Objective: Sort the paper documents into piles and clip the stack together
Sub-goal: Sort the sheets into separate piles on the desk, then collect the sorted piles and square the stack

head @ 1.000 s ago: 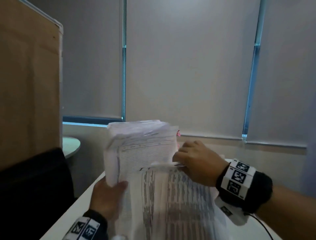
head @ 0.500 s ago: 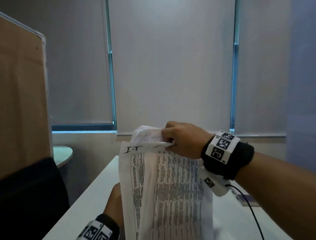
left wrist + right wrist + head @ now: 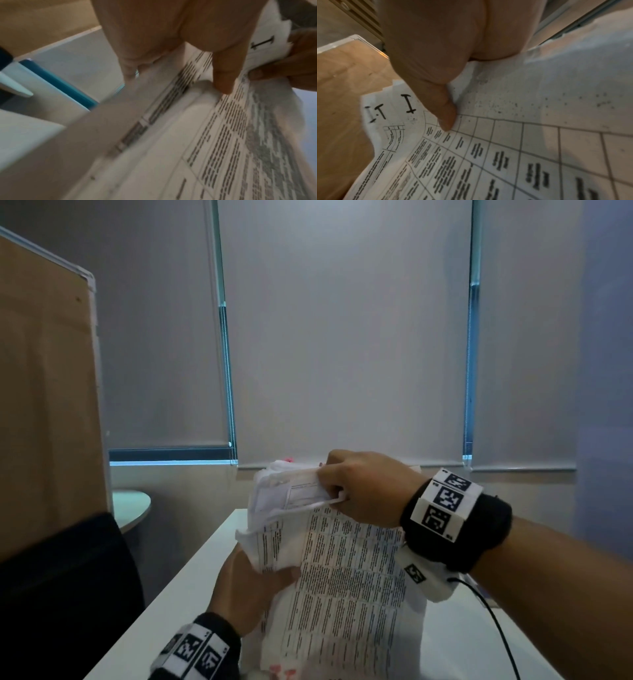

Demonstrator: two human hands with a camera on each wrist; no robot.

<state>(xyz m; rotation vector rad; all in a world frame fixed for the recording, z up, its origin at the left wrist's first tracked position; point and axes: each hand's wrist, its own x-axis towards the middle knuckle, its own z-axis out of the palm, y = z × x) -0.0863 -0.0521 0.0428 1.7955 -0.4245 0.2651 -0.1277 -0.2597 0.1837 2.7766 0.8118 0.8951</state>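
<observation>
A thick stack of printed paper documents (image 3: 346, 583) stands upright over the white table (image 3: 191, 577), its front sheet covered in table text. My left hand (image 3: 250, 587) grips the stack's lower left side, thumb (image 3: 224, 75) pressed on the front sheet (image 3: 214, 135). My right hand (image 3: 356, 487) holds the top edge and bends the upper sheets back, so a folded page with a form shows (image 3: 294, 494). In the right wrist view my thumb (image 3: 445, 116) pinches the top of the sheet (image 3: 488, 155), beside handwritten "I.T I". No clip is in view.
A brown partition board (image 3: 48, 392) rises at the left with a black chair back (image 3: 65, 587) below it. Grey roller blinds (image 3: 342, 337) cover the windows behind the table. A black cable (image 3: 496, 625) trails from my right wristband. A round table edge (image 3: 132, 506) shows behind the chair.
My right hand pulled the front sheet up over the stack, then curled the top sheets backward. The stack has sunk lower, and my view has swung right and up.
</observation>
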